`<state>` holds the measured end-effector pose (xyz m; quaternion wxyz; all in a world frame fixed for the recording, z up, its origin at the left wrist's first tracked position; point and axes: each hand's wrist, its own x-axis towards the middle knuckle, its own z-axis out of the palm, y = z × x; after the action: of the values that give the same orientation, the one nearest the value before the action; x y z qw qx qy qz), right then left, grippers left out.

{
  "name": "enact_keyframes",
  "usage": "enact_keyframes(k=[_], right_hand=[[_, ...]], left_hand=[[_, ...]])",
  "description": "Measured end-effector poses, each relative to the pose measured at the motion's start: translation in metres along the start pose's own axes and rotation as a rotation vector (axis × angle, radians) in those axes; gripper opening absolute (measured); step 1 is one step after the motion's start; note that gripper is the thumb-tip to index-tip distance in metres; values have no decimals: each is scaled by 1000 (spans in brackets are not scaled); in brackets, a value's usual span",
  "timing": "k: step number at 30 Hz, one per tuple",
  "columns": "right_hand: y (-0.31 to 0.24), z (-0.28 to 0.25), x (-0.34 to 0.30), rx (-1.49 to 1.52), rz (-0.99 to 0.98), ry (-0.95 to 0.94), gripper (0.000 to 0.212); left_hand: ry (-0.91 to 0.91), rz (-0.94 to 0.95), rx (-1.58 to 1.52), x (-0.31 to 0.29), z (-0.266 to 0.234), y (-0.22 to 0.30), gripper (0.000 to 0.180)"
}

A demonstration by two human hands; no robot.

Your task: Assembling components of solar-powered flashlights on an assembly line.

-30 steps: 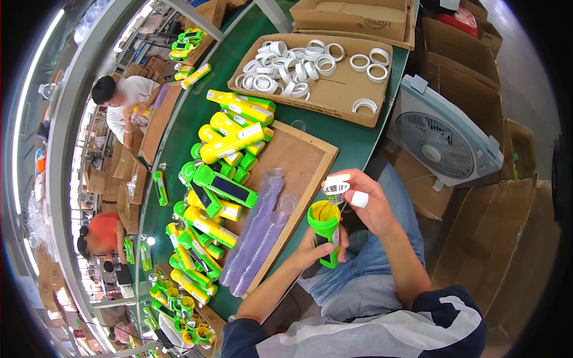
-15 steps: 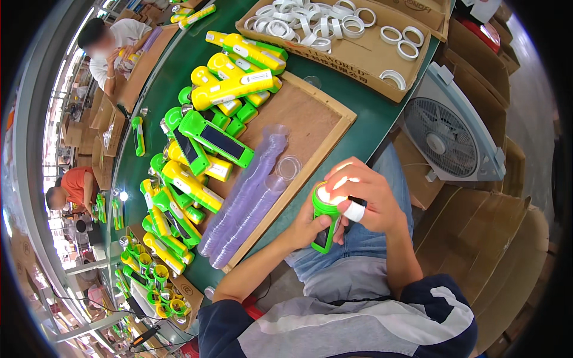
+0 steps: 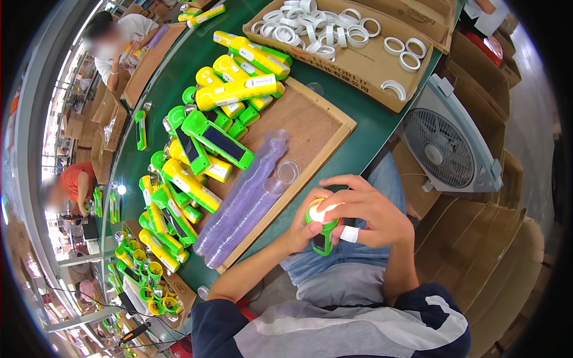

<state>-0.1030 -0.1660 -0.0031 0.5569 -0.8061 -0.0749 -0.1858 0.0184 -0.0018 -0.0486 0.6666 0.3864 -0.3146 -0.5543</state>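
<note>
Above my lap, my left hand [image 3: 301, 225] is closed around a green flashlight [image 3: 323, 243] with a dark panel on its side. The flashlight's head points up and its lamp glows bright white. My right hand [image 3: 375, 216] curls over the head, fingertips on the lit front and rim; a white wrap circles one of its fingers. To the left of my hands lie two long stacks of clear round lenses [image 3: 248, 200] in a wooden tray [image 3: 313, 113]. Yellow-and-green flashlights [image 3: 194, 185] are heaped in and beside that tray.
A cardboard box [image 3: 373, 89] of white rings [image 3: 358, 36] sits at the far edge of the green table [image 3: 343, 98]. A box fan [image 3: 444, 143] stands at right, above cardboard [image 3: 471, 250]. Open flashlight bodies [image 3: 149, 277] fill a carton at lower left. Two people work farther left.
My right hand has shifted slightly down, its fingers spread wider over the lit head. The flashlight has tipped a little, its lamp now lower. My left hand still grips it.
</note>
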Motion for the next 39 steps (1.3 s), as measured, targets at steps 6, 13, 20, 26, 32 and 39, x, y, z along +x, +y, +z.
enact_keyframes(k=[6,13,20,26,32,39], right_hand=[[-1,-1,3,-58,19,-19,30],[6,-2,11,72,-13,119,11],[40,19,99,-363,114,238,27],[78,23,113,-549,41,53,32],[59,21,100,-326,82,388,23],[-1,2,22,368,662,142,41]], left_hand=[[17,-14,-24,2,1,3,63],[-79,-125,35,-2,-2,8,50],[-259,-41,285,3,0,20,42],[-120,-113,-203,4,-5,11,42],[34,-139,-417,7,-10,14,58],[-28,-132,-85,1,-3,14,37]])
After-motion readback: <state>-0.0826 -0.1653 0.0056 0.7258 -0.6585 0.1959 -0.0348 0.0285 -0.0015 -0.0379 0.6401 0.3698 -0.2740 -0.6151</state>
